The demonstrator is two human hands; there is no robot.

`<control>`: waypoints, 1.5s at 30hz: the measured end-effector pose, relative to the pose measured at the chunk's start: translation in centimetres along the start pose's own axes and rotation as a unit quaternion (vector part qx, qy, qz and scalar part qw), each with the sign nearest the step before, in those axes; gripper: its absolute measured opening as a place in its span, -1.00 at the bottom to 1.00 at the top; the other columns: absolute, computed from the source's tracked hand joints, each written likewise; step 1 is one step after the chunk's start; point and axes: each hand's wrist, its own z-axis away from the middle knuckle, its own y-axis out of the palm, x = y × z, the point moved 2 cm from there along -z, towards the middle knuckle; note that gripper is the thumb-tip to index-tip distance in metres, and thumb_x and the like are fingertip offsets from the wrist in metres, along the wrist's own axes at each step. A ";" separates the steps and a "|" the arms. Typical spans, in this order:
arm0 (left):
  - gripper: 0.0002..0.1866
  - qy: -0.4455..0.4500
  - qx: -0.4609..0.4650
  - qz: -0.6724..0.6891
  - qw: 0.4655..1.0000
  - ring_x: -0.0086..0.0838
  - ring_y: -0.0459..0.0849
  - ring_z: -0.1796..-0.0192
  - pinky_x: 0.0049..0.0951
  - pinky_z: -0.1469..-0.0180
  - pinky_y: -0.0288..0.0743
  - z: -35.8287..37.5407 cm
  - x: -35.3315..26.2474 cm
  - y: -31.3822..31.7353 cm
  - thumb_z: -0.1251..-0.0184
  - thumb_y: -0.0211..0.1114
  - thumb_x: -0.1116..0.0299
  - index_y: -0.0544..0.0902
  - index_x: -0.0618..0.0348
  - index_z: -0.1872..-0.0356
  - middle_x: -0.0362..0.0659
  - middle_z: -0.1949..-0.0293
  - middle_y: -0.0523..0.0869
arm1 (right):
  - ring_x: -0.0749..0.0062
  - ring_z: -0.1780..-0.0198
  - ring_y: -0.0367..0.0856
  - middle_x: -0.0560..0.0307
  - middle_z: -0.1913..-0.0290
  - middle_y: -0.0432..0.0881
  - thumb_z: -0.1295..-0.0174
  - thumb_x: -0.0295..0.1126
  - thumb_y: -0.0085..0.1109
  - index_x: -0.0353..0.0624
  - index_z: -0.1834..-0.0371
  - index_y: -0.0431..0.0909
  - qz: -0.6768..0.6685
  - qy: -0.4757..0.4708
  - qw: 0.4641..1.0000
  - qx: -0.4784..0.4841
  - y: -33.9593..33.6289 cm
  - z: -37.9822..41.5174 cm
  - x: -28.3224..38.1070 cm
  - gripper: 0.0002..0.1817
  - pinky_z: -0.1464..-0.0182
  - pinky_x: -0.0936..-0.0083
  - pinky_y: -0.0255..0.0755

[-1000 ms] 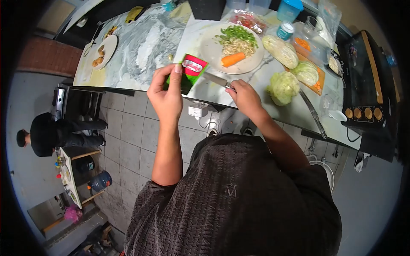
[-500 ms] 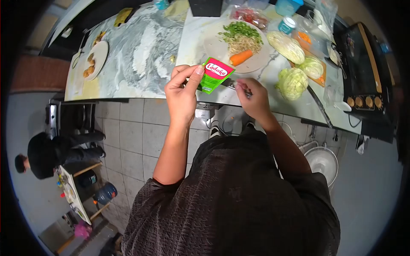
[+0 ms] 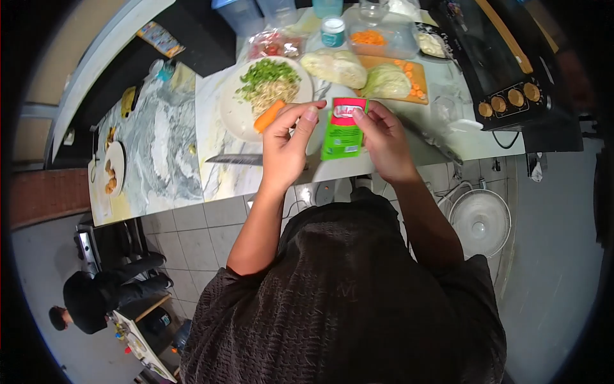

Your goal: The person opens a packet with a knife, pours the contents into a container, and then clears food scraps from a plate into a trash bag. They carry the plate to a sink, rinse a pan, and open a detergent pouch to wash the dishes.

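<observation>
My right hand [image 3: 389,142] pinches a green and pink seasoning sachet [image 3: 343,137] upright by its right side, with the thumb across its upper front. Left of the sachet, my left hand [image 3: 286,146] holds nothing that I can see; its index finger stretches toward the sachet's top edge, apart from the thumb. Behind that hand, a carrot piece [image 3: 268,116] lies on a round plate [image 3: 231,118] with chopped green leaves [image 3: 268,73] and bean sprouts [image 3: 275,95]. A knife [image 3: 235,159] lies on the counter, partly hidden by my left wrist.
Cabbage [image 3: 334,68] and a cut cabbage piece [image 3: 387,82] lie near a wooden board [image 3: 419,93] with carrot slices. A second knife [image 3: 427,139] lies at right, before a black oven [image 3: 492,70]. A lidded jar [image 3: 332,32] stands behind. Another person [image 3: 96,297] is at far left.
The sachet has passed from my left hand to my right hand, which was near the knife. My view has turned right, shifting the counter's contents leftward.
</observation>
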 end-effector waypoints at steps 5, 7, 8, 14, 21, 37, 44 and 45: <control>-0.71 0.122 0.095 -0.128 0.980 -0.44 0.57 0.07 -0.45 -0.03 0.40 -4.6 -1.4 7.7 -0.28 0.23 0.52 0.61 0.24 -0.02 -0.14 0.18 0.65 | 0.70 0.14 0.52 0.23 0.15 0.62 -0.38 -0.35 0.02 -0.30 0.01 0.52 0.016 0.022 0.998 0.052 -7.4 -2.0 4.6 -0.74 0.05 0.68 0.39; -0.76 0.217 0.140 -0.187 0.948 -0.28 0.57 0.08 -0.36 -0.06 0.37 -6.4 -2.4 10.6 -0.16 0.28 0.52 0.69 0.16 0.11 -0.12 0.21 0.66 | 0.70 0.13 0.53 0.22 0.13 0.62 -0.38 -0.35 0.02 -0.32 -0.02 0.51 0.027 0.030 0.997 0.062 -10.3 -2.9 6.2 -0.72 0.04 0.68 0.39; -0.76 0.219 0.145 -0.187 0.947 -0.28 0.57 0.08 -0.36 -0.06 0.37 -7.3 -2.7 11.7 -0.16 0.28 0.52 0.69 0.16 0.11 -0.12 0.21 0.66 | 0.69 0.12 0.53 0.21 0.12 0.62 -0.38 -0.35 0.02 -0.33 -0.06 0.49 0.042 0.041 0.995 0.077 -11.7 -3.3 6.9 -0.70 0.03 0.68 0.40; -0.88 0.334 0.203 -0.307 0.868 -0.30 0.56 0.11 -0.32 -0.02 0.33 -10.8 -3.4 17.2 -0.10 0.34 0.44 0.73 0.07 0.30 -0.24 0.27 0.66 | 0.65 0.07 0.54 0.15 0.09 0.63 -0.39 -0.31 0.03 -0.38 -0.09 0.47 0.150 0.026 0.979 0.136 -17.6 -6.1 10.6 -0.64 -0.01 0.69 0.40; -0.91 0.256 0.203 -0.310 0.893 -0.25 0.59 0.24 -0.35 0.08 0.39 -13.9 -1.5 20.0 -0.14 0.34 0.46 0.67 0.25 0.37 -0.10 0.36 0.67 | 0.43 0.03 0.59 0.13 0.10 0.65 -0.30 -0.30 0.13 -0.21 0.05 0.58 0.343 -0.129 0.928 0.068 -19.9 -7.2 14.2 -0.74 -0.06 0.50 0.41; -0.94 0.213 0.321 -0.234 0.893 -0.12 0.60 0.38 -0.28 0.28 0.43 -18.1 1.6 23.6 -0.12 0.26 0.47 0.61 0.22 0.41 -0.05 0.49 0.62 | 0.20 0.11 0.55 0.16 0.30 0.66 -0.22 -0.33 0.12 -0.10 0.27 0.62 0.582 -0.211 0.786 -0.006 -21.8 -9.5 12.5 -0.86 -0.02 0.28 0.27; -0.97 0.255 0.305 -0.275 0.875 -0.19 0.63 0.29 -0.31 0.14 0.40 -17.8 1.9 26.1 -0.13 0.25 0.48 0.62 0.19 0.42 -0.11 0.42 0.67 | 0.20 0.17 0.55 0.12 0.33 0.66 -0.14 -0.39 0.13 -0.18 0.35 0.62 0.532 -0.215 0.818 0.043 -24.8 -9.9 13.6 -0.87 0.06 0.31 0.33; -0.97 0.257 0.290 -0.262 0.884 -0.22 0.63 0.26 -0.32 0.11 0.39 -17.7 2.3 26.4 -0.14 0.24 0.49 0.63 0.18 0.41 -0.12 0.40 0.68 | 0.21 0.18 0.55 0.09 0.33 0.66 -0.14 -0.39 0.13 -0.21 0.35 0.63 0.502 -0.205 0.838 0.055 -25.2 -10.1 13.6 -0.86 0.08 0.34 0.36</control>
